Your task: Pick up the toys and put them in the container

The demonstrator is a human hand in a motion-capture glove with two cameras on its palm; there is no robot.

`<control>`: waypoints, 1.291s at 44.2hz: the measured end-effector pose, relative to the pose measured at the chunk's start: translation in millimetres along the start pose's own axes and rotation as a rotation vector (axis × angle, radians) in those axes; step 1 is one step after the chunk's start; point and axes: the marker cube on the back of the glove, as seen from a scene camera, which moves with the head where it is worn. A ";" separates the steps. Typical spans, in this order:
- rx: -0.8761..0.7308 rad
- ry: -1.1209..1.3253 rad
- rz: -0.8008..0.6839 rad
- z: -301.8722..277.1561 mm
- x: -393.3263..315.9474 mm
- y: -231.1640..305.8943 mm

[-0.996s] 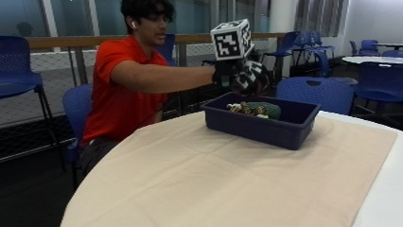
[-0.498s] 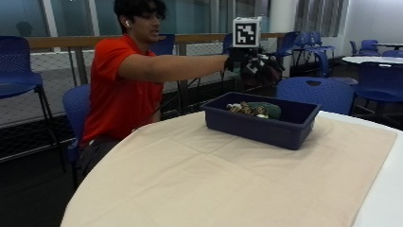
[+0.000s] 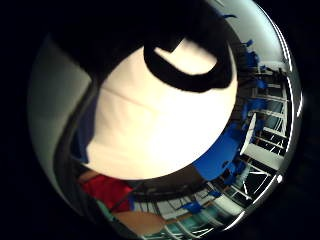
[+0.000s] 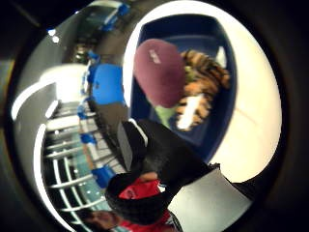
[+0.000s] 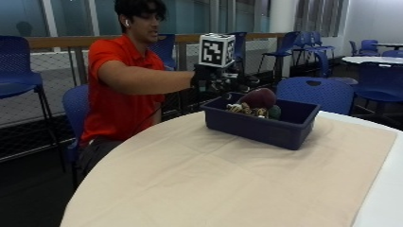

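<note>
1. The person's black-gloved right hand (image 5: pixel 217 80) is stretched out over the far edge of the round table with the beige cloth (image 5: pixel 207 179), just beside the far rim of the dark blue rectangular plastic container (image 5: pixel 261 124).
2. Half a second ago this hand was raised well above the bin; it has since come down to about rim height.
3. Whether its fingers are spread or closed cannot be told from any view.
4. A maroon rounded soft toy (image 5: pixel 259 97) now sits on top of the pile in the bin; it was not visible there earlier.
5. In the thumb side palm view the maroon toy (image 4: pixel 159 72) lies against an orange-and-black striped plush tiger (image 4: pixel 203 84) inside the container.
6. Blue plastic chairs (image 5: pixel 311 92) stand behind the table.
</note>
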 end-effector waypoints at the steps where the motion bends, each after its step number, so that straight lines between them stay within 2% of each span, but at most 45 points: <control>1: 0.016 0.025 0.012 2.1 8.7 5.2; 5: 0.065 0.085 0.076 14.0 49.0 28.1; 22: 0.056 -0.027 0.222 61.7 154.9 109.3; 36: 0.113 -0.028 0.206 63.4 174.3 141.0; 57: 0.123 -0.006 0.204 54.1 171.7 152.5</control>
